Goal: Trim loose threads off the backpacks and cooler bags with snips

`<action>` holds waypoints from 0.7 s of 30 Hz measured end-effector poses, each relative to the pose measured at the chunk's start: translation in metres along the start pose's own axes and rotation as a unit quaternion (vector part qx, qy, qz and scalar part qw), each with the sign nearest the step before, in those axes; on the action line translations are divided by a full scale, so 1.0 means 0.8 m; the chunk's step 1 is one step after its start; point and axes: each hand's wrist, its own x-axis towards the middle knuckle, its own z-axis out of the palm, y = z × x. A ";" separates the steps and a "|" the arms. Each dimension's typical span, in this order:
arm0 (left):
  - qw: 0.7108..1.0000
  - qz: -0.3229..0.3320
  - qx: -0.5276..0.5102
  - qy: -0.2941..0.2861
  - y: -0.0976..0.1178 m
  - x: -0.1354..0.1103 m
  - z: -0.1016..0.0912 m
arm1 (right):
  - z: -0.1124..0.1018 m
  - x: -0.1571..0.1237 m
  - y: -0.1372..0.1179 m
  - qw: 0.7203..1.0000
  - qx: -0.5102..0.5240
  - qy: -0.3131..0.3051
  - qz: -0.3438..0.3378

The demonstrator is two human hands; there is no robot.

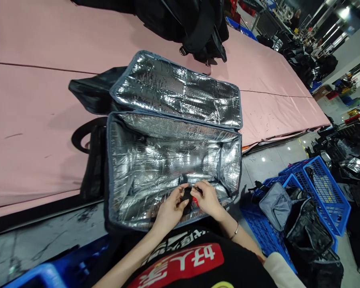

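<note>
An insulated bag [175,160] with a silver foil lining and dark edging stands at the pink table's edge, right in front of my body. Its foil-lined lid [180,90] is folded back, away from me. Over the near wall, my left hand [171,206] pinches a short black strap-like piece [186,198] between thumb and fingers. My right hand [208,197] is closed at the other side of that piece, with its fingertips at the upper edge. Something small and red [195,201] shows beneath the right thumb; its kind is hidden.
Black bags [186,24] lie at the table's far side. The pink table [42,132] runs left and right behind the bag. On the floor at the right, blue crates [327,192] hold black bags, with one grey-lined bag [277,206] on top. A blue plastic object [45,276] is at lower left.
</note>
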 end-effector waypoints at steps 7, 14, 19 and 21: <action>0.998 -0.024 -0.048 0.021 0.004 0.000 -0.003 | -0.022 -0.005 0.006 0.993 0.076 0.063 0.059; 0.995 -0.047 -0.077 0.033 0.013 -0.005 -0.004 | -0.035 -0.020 -0.002 0.993 -0.114 0.018 0.016; 0.996 -0.042 -0.072 0.035 0.015 -0.005 -0.004 | -0.035 -0.019 -0.003 0.990 -0.144 0.002 0.006; 0.997 -0.036 -0.065 0.033 0.015 -0.005 -0.003 | -0.035 -0.018 -0.006 0.987 -0.158 -0.003 0.005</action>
